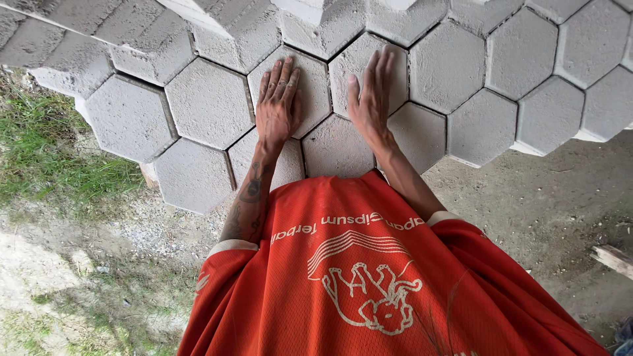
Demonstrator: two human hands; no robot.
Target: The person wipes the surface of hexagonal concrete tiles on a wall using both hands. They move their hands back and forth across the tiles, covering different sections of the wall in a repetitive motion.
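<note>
Right now I see both hands pressed flat on a patch of grey hexagonal paving blocks. My left hand (278, 105) lies palm down, fingers straight and close together, its grip apart and clamped on nothing; it rests on one hexagonal block (310, 82) with the heel reaching the seam below. My right hand (371, 92) stands more on its edge, fingers stretched forward, grip likewise apart, touching the neighbouring block (359, 62) just beside the first. Between the two wrists sits a nearer block (336, 148), close against my chest.

Outward from there, the paving (488, 59) spreads in a honeycomb pattern across the upper part of the view, the blocks rough and sandy, fitted edge to edge with dark seams. Its near edge is ragged, following the hexagon outlines, with one block (192, 177) jutting out on the left. A second layer of blocks (231, 20) seems stacked along the top edge.

Below the paving edge lies bare ground: packed grey dirt (554, 198) on the right, gravelly soil with patches of grass (46, 151) on the left. A piece of wood (613, 258) lies at the far right. My orange shirt (369, 290) with a white print fills the lower middle and hides the ground beneath me.
</note>
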